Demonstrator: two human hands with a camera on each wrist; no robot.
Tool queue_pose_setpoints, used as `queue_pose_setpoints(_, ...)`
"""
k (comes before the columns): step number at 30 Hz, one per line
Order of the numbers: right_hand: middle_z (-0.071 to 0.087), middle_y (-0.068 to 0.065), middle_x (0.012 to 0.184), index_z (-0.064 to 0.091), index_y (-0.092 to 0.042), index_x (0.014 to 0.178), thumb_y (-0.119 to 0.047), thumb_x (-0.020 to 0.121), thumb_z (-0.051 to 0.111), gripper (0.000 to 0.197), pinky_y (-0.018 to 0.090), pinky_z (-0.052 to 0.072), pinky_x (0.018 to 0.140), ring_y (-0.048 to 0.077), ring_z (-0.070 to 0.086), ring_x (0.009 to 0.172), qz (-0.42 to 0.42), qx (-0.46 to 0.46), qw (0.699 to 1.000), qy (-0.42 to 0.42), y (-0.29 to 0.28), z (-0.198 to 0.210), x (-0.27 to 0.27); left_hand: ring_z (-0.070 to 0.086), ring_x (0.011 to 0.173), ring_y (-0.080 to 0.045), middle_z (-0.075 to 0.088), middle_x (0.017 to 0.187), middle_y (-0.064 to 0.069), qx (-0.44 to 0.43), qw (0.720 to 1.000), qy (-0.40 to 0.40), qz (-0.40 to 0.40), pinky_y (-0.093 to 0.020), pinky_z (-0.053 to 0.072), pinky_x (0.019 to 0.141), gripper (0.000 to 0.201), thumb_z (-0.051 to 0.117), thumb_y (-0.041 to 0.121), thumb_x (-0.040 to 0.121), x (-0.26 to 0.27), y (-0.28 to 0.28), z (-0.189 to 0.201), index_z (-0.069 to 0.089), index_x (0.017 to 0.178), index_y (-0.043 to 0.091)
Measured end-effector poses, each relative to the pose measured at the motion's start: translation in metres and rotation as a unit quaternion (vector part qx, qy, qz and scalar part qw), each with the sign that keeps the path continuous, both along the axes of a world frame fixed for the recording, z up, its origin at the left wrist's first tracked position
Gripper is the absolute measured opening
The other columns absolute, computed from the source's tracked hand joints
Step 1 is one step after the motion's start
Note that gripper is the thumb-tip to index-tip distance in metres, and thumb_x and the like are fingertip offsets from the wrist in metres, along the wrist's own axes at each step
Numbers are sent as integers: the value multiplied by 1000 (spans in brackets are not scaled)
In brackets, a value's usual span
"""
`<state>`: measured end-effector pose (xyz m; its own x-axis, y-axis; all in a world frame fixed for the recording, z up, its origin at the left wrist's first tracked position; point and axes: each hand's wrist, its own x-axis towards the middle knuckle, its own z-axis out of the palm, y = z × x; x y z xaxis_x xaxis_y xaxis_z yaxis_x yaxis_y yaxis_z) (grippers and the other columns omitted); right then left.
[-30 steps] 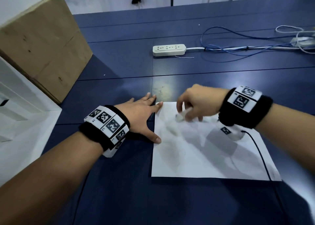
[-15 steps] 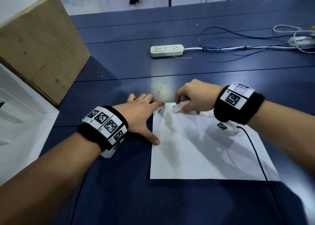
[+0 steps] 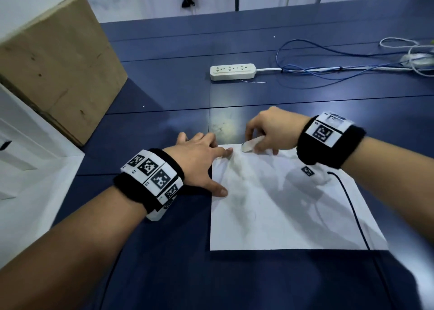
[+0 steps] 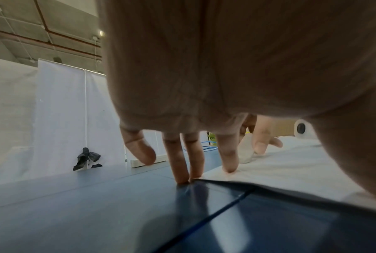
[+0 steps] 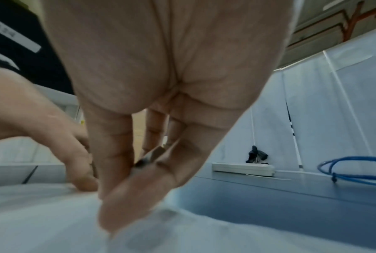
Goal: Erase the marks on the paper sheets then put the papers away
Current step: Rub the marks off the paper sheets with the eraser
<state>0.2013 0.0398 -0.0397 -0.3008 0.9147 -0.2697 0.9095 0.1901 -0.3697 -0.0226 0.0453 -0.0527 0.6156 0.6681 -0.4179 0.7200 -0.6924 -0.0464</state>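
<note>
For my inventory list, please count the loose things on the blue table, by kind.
White paper sheet: 1
White eraser, held in the right hand: 1
White plastic power strip: 1
Brown cardboard box: 1
Total: 4

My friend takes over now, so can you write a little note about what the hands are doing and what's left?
Left hand: fingers flat, pressing the paper sheet's left edge onto the blue table.
Right hand: fingers pinch the white eraser against the sheet's far left corner.
Done: unclear; only faint grey smudges show.
Left: finish erasing, then put the paper away.
</note>
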Motion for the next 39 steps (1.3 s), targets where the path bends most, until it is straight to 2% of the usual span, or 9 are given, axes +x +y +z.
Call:
queue_pose_setpoints(2,73,-2,73,67,-23,89,-20,79,73,13,30,59,64,11,68,48,8,3,1000,9,-5,-1,1,32,122,-16,33,123,7,2,1000,2,2,-47,27,101,107,55,91,59,1,0,0,24,150,44)
queue_pose_setpoints(4,73,-1,70,69,-22,89,-24,79,76,12,24,56,57,11,68,48,67,-55,996,19,-24,3,-2,32,122,-16,33,124,6,0,1000,1,3,-48,27,101,107,57,90,59,2,1,0,24,150,43)
queue_pose_setpoints(7,74,-1,69,70,-23,88,-23,77,77,13,26,58,56,14,68,52,126,-143,982,7,-45,6,-8,33,123,-17,34,125,5,-3,1000,1,5,-49,27,101,107,58,89,58,2,2,-1,25,149,43)
queue_pose_setpoints(15,74,-2,74,65,-24,88,-19,79,72,12,35,60,65,12,68,46,-5,8,1000,6,-4,-4,7,35,122,-17,34,124,5,1,1000,7,6,-46,27,100,108,59,88,57,4,1,1,26,149,42)
queue_pose_setpoints(19,74,-2,70,70,-23,90,-20,78,75,14,18,52,53,12,68,49,108,-105,989,1,-35,5,-2,35,123,-18,34,125,5,0,1000,5,6,-48,28,100,107,60,88,58,3,2,-1,27,149,41)
queue_pose_setpoints(21,72,-3,68,70,-25,88,-18,75,77,16,24,56,55,16,69,51,126,-131,983,-7,-38,7,-6,35,123,-17,34,126,5,-3,1000,3,7,-47,28,99,107,60,88,57,3,2,-2,27,148,43)
queue_pose_setpoints(28,73,-3,72,64,-22,84,-20,78,72,10,36,60,64,15,69,47,-5,5,1000,3,-2,0,7,36,123,-18,34,127,4,-3,1000,7,8,-48,29,102,110,58,90,56,4,2,0,25,149,42)
queue_pose_setpoints(34,70,2,68,69,-21,87,-24,76,79,14,30,58,53,19,69,51,120,-124,985,3,-39,5,-5,36,122,-18,34,126,5,-5,1000,3,11,-48,28,102,108,59,89,55,2,3,-2,27,148,44)
queue_pose_setpoints(39,65,-6,64,61,-24,84,-22,79,71,12,38,59,64,15,68,46,43,3,999,-20,-5,1,5,37,120,-18,34,125,5,-6,1000,8,9,-48,29,102,109,58,90,56,3,3,0,25,149,43)
